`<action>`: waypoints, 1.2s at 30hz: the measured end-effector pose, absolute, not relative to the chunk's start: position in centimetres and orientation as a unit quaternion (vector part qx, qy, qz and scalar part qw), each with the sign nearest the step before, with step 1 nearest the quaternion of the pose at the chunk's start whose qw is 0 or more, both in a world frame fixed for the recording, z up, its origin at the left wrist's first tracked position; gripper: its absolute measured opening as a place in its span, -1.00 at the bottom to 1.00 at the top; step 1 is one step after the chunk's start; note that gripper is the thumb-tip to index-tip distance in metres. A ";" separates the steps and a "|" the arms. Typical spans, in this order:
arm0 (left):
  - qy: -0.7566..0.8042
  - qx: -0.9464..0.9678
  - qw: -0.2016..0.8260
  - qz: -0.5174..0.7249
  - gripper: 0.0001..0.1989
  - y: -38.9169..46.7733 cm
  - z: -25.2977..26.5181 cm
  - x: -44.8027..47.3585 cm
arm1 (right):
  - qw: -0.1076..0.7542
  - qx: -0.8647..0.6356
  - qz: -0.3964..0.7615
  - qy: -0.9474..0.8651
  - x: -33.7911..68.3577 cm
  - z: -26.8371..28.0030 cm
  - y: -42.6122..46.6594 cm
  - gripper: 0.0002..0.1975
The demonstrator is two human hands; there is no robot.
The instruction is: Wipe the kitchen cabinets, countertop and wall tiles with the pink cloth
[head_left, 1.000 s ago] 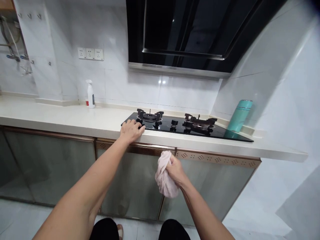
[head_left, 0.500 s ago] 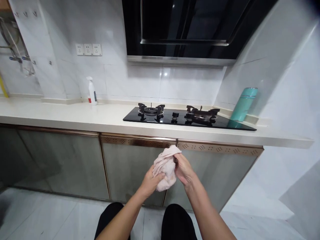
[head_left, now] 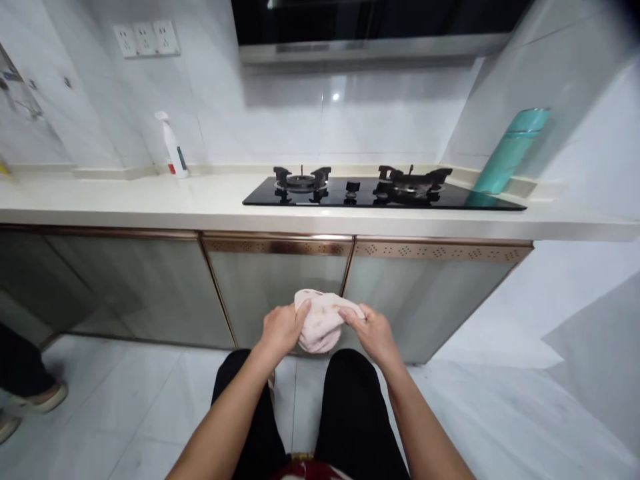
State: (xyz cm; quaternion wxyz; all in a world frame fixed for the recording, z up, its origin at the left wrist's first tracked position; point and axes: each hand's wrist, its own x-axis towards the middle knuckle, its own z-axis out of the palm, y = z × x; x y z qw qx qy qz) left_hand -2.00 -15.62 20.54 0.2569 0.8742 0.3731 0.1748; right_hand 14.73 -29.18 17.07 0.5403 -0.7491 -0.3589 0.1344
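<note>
A pale pink cloth [head_left: 320, 327], bunched and partly folded, hangs between my two hands in front of the cabinet doors. My left hand [head_left: 283, 328] is closed on its left side, thumb on top. On the other side, my right hand [head_left: 369, 330] pinches a corner that is drawn out to the right. Faint yellowish marks show on the cloth. Both hands are above my knees and lower than the counter edge. The fingers under the cloth are hidden.
Beyond the cloth is a white counter [head_left: 215, 212] with a black gas stove [head_left: 363, 197]. A teal flask [head_left: 513, 152] leans at the stove's right end. A white spray bottle [head_left: 173, 148] stands at the left. Another person's leg and shoes [head_left: 47, 397] show at far left.
The view has tipped down. My right hand has shifted from the cloth's upper edge to a right corner and pulled it sideways. Another person's feet have come into view at left.
</note>
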 end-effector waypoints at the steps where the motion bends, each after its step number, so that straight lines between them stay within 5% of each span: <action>1: 0.386 0.880 0.218 0.174 -0.34 -15.6 20.8 -2.3 | 0.524 -0.766 0.107 -0.356 15.0 17.2 -29.3 -0.39; 4: 0.409 0.855 0.223 0.228 -0.39 -15.2 21.4 -2.7 | 0.513 -0.782 0.088 -0.344 15.3 17.3 -29.3 -0.36; 9: 0.334 0.738 0.504 0.300 -0.37 -14.3 21.2 -2.7 | 0.576 -0.718 0.131 -0.369 15.0 18.0 -28.6 -0.51; 13: 0.281 0.696 0.602 0.270 -0.36 -14.3 20.7 -3.5 | 0.664 -0.625 0.160 -0.378 15.3 18.3 -28.2 -0.57; 19: 0.320 0.728 0.561 0.228 -0.52 -13.3 19.1 -5.5 | 0.675 -0.640 0.154 -0.333 15.9 17.3 -27.5 -0.52; 25: 0.315 0.707 0.565 0.285 -0.39 -11.8 21.5 -5.9 | 0.605 -0.648 0.161 -0.435 18.2 22.1 -24.6 -0.59; 31: 0.205 0.595 0.684 0.369 -0.21 -12.7 22.3 -5.9 | 0.719 -0.511 0.274 -0.383 17.6 23.3 -23.3 -0.27; 33: 0.262 0.599 0.709 0.266 -0.13 -14.2 19.2 -6.5 | 0.645 -0.537 0.370 -0.399 14.9 19.7 -24.4 -0.23; 36: 0.335 0.654 0.665 0.135 -0.34 -15.7 14.5 -7.4 | 0.532 -0.598 0.407 -0.439 11.8 14.2 -25.7 -0.41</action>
